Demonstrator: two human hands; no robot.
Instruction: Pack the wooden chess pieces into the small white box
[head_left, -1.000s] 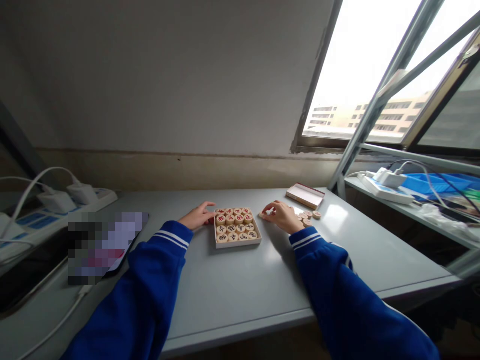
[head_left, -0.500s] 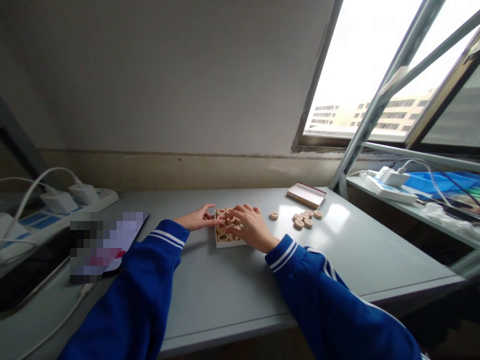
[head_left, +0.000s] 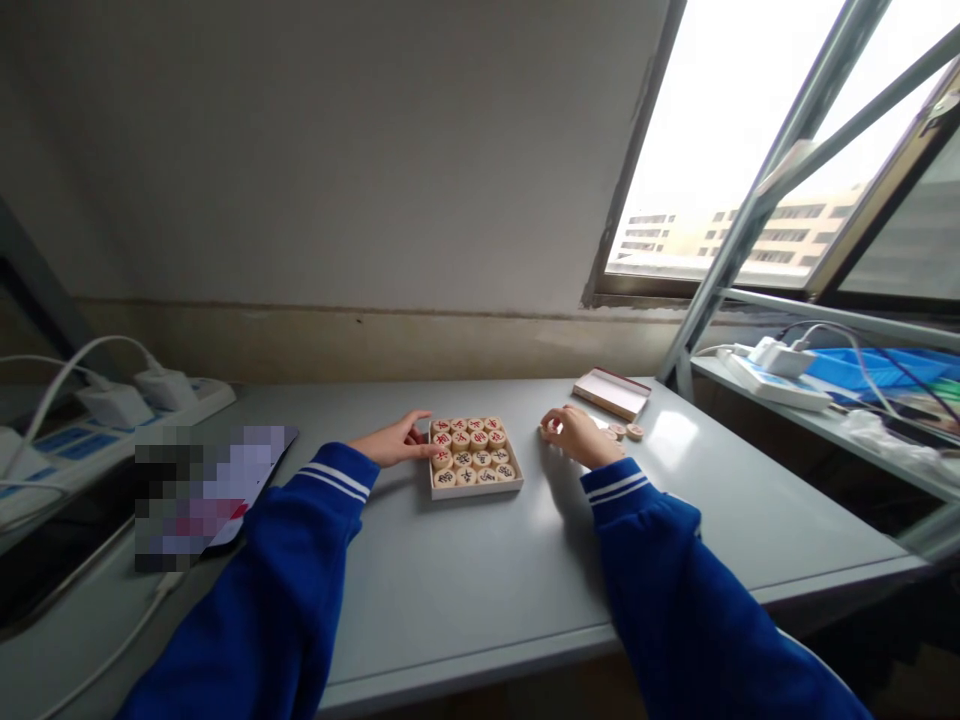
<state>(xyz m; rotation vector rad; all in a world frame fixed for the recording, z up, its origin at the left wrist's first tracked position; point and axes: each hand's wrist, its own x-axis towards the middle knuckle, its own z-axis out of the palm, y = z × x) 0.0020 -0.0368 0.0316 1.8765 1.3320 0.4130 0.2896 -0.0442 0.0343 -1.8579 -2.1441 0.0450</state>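
Note:
An open white box [head_left: 478, 491] stands on the table, with rows of round wooden Chinese chess pieces [head_left: 463, 459] in it, marked in red or black. My left hand [head_left: 394, 441] is at the box's left side, its thumb over the rim and its fingers against the wall. To the right of the box, my right hand [head_left: 577, 436] pinches a single chess piece [head_left: 553, 427] at table level. Beside and partly behind that hand lie several loose chess pieces [head_left: 634, 432], some of them hidden.
Behind the loose pieces lies a shallow box lid [head_left: 611, 390], inside up. A phone [head_left: 255, 470] with a cable is at the left, near a power strip [head_left: 202, 400] with plugs. At the right, a metal frame post [head_left: 705, 290] rises by the shelf.
My right hand has moved from over the box to the right and closed on a loose chess piece. The box's pieces are now uncovered. My left hand has stayed at the box.

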